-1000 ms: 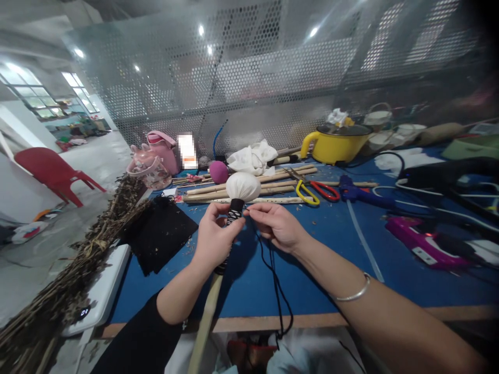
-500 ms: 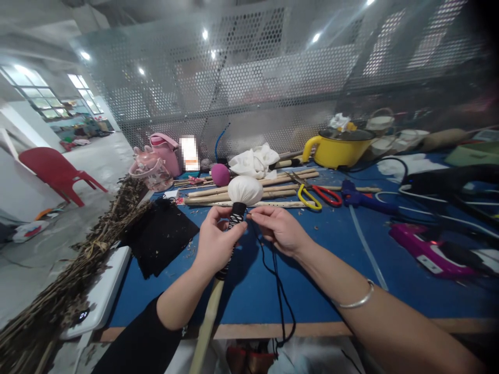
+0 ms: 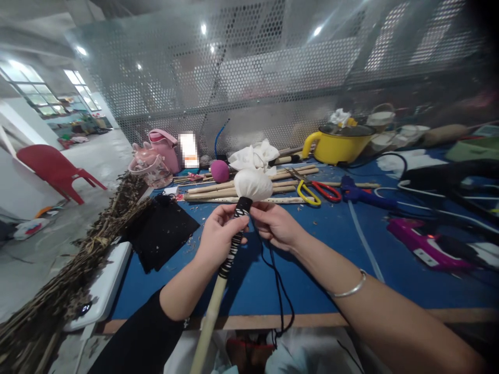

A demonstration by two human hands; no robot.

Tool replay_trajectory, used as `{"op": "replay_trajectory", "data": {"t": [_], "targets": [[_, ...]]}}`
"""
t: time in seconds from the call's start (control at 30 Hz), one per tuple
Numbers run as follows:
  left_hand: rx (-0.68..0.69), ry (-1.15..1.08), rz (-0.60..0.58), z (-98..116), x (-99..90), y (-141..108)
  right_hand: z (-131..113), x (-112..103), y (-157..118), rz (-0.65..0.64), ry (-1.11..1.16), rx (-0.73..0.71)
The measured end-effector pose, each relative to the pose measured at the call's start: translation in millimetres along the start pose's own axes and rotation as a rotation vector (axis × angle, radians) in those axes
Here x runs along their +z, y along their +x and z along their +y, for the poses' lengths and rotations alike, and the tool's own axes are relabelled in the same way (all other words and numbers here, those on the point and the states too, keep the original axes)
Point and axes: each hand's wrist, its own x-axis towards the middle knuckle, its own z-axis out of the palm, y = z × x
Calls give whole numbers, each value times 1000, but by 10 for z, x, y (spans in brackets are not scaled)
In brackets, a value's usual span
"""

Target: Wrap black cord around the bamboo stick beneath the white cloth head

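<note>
My left hand [image 3: 222, 234] is wrapped round the upper part of a pale stick [image 3: 210, 317], where black cord is wound over white cloth. A round white cloth head [image 3: 253, 186] tops the stick, with a black band just beneath it. Close against that band, my right hand [image 3: 277, 224] pinches a black cord [image 3: 278, 283]; its fingertips are partly hidden behind the neck. The cord's slack hangs in loops below this hand, down past the table edge.
Behind the hands lie wooden sticks [image 3: 206, 195], scissors [image 3: 309, 193], a purple ball [image 3: 220, 171] and white cloth [image 3: 255, 156]. A yellow pot [image 3: 343, 147] and glue gun [image 3: 362, 195] are right; black cloth [image 3: 161, 234] and dried stalks [image 3: 74, 265] left.
The white head has tilted and shifted slightly right and up. My right hand has closed in on the black band, its fingertips now beside the neck.
</note>
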Motion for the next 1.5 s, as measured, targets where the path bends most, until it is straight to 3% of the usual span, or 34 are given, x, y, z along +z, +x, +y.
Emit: {"op": "replay_trajectory", "data": {"t": [0.1,0.2,0.27,0.37,0.43,0.57,0.73,0.93,1.3,1.5], "targets": [[-206,-86,-155,8,-24,22,-7,-11,-15,-82,94,67],[-338,-81,-237,-18,-40,31,9,-17,-15,-45,84,45],[-229,16,-140,-55,-37,23,40,-8,-2,23,53,28],[48,254,55,-119,-21,0,96,20,25,57,1,22],[127,375,92,-152,-11,-11,119,37,33,45,-33,15],[116,459,63,-157,-9,-6,97,45,22,10,-107,3],[160,428,138,-79,-41,21,-11,15,-16,4,-179,30],[126,362,147,-42,-65,33,-78,16,-58,11,-166,-7],[11,25,7,14,-33,14,-57,10,-29,39,-122,-46],[-312,-46,-288,33,-67,24,-3,-60,-13,-30,-19,64]]}}
